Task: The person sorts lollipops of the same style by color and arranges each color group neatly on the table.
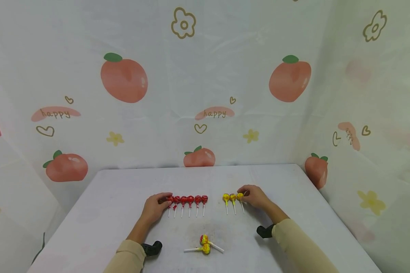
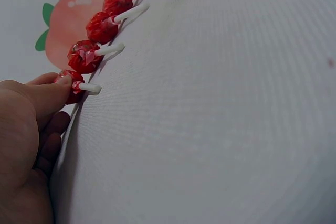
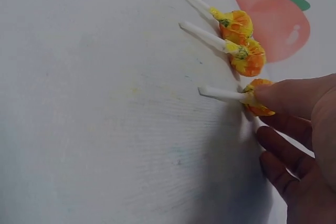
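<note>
Several red-wrapped lollipops lie side by side in a row on the white table, sticks toward me. At the row's left end my left hand pinches the head of the outermost red lollipop between thumb and fingers. To the right, three yellow lollipops form a second row, sticks also toward me. My right hand pinches the head of the rightmost yellow lollipop, its thumb on the wrapper; the other two yellow heads lie close beside it.
Nearer to me, two more lollipops with yellow wrappers lie crossed on the table, one showing some red. A gap separates the red and yellow rows. Behind the table hangs a white curtain printed with peaches. Black wrist devices sit on both forearms.
</note>
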{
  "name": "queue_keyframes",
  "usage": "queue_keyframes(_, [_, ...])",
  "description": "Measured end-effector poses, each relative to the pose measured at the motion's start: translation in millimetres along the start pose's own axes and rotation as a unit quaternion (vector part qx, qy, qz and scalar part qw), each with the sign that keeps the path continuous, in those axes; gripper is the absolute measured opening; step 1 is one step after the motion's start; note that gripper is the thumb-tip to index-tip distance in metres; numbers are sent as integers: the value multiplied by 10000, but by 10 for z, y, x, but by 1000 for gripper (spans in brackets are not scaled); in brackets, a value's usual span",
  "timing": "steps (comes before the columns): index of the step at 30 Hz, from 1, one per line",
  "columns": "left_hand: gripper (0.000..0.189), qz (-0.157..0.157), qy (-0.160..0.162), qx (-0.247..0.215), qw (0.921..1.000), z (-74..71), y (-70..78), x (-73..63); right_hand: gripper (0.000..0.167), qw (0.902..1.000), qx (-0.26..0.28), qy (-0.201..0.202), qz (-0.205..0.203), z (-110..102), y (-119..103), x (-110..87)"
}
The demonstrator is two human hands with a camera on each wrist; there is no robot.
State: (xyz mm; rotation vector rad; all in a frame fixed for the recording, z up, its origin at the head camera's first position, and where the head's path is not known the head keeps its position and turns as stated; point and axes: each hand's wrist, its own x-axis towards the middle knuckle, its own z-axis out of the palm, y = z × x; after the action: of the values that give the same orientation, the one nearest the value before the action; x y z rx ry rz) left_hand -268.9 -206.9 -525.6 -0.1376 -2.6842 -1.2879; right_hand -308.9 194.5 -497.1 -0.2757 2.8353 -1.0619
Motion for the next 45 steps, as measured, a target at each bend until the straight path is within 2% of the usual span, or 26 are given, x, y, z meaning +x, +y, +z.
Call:
queue_keyframes(14, [30,43,-2,7,10000,-4,-2,-15,24,9992,361,154,-34,68,39,-54])
queue_keyframes(45, [31,27,-19,35,10000,-8,15,0,18,9983,471,335,-125,39,33,-20])
